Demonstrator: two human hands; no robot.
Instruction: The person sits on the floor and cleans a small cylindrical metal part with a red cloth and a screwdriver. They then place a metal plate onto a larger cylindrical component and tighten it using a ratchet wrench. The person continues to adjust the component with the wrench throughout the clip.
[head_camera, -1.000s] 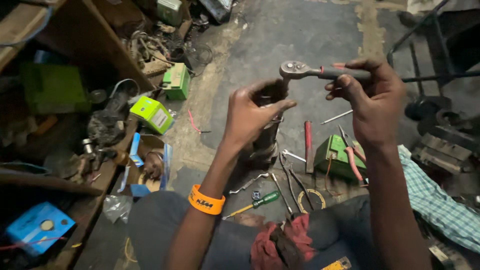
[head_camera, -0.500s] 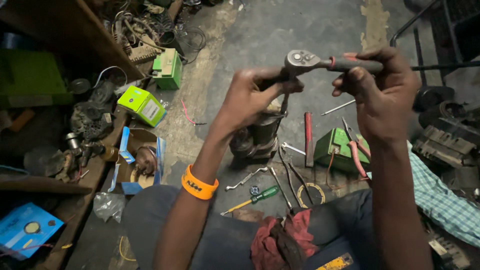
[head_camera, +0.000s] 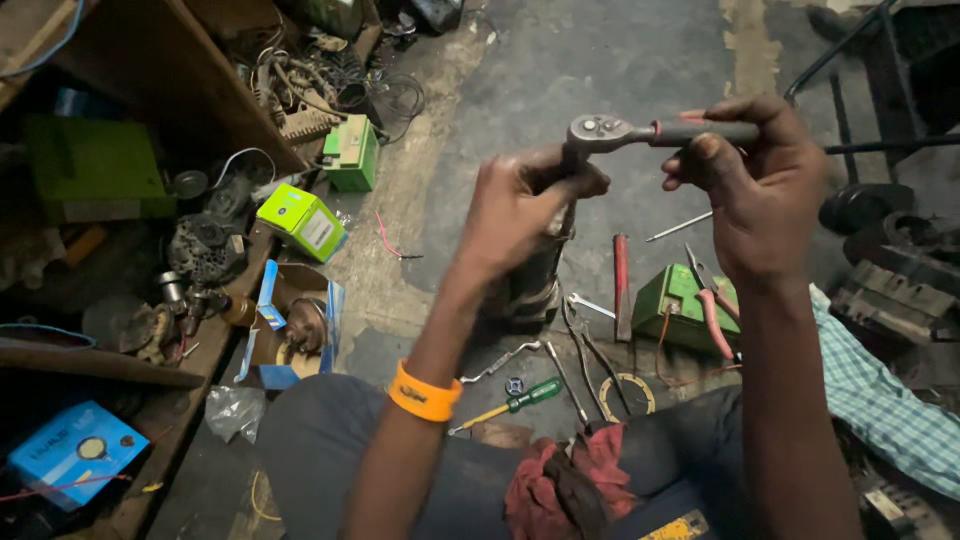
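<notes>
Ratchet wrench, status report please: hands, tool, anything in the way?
Right hand grips ratchet wrench handle. Left hand steadies dark cylindrical part under the head. Loose tools lie on the floor below, clear of the hands.

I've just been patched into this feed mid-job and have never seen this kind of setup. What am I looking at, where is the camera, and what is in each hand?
There is no machine here: the view comes from a camera worn on a person's head, looking down past their knees to a workshop floor. The two arms reaching in are that person's own. The right hand holds a ratchet wrench by its handle. The left hand, with an orange wristband, has its grip around the top of a dark cylindrical part that stands on the floor, right under the wrench head. Around it on the floor lie a green-handled screwdriver, a red-handled tool, pliers with pink handles on a green box, and small spanners. A red rag lies on the lap. At left are shelves with small green boxes and motor parts.
</notes>
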